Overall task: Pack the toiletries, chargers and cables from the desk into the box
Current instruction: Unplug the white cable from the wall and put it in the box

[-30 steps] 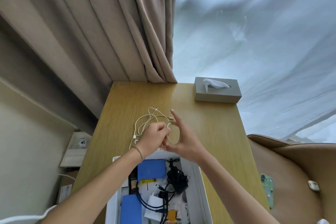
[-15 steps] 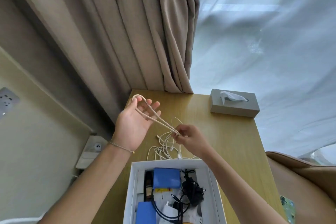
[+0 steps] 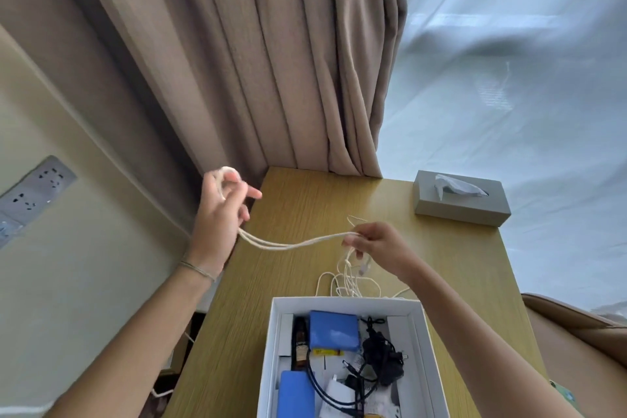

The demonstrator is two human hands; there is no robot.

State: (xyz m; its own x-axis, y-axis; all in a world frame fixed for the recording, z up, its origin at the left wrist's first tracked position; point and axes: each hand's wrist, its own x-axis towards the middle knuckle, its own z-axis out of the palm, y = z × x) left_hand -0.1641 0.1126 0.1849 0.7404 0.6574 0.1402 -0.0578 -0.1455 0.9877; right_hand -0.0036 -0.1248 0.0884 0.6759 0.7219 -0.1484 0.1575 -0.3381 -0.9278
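White cable is held stretched between both hands above the table. Left hand is raised off the left table edge, cable looped over its fingers, doubled strands running down past the palm; grip closed loosely round the loop. Right hand is pinched closed on the doubled strands over the table middle. Two strands sag slightly between the hands. Rest of the cable hangs from the right hand in a loose tangle that lies on the table, just behind the far wall of the box. White box is seen open at the near table edge, already holding a blue pouch, a second blue item nearer the camera, a dark bottle along the left side, a black charger with dark cables and a white plug; exact contents at the bottom edge are cut off. Grey tissue box is seen at the far right table corner, well apart from the hands. Thin bracelet is worn on the left wrist. Beige curtain hangs behind the table, wall socket panel is seen at left
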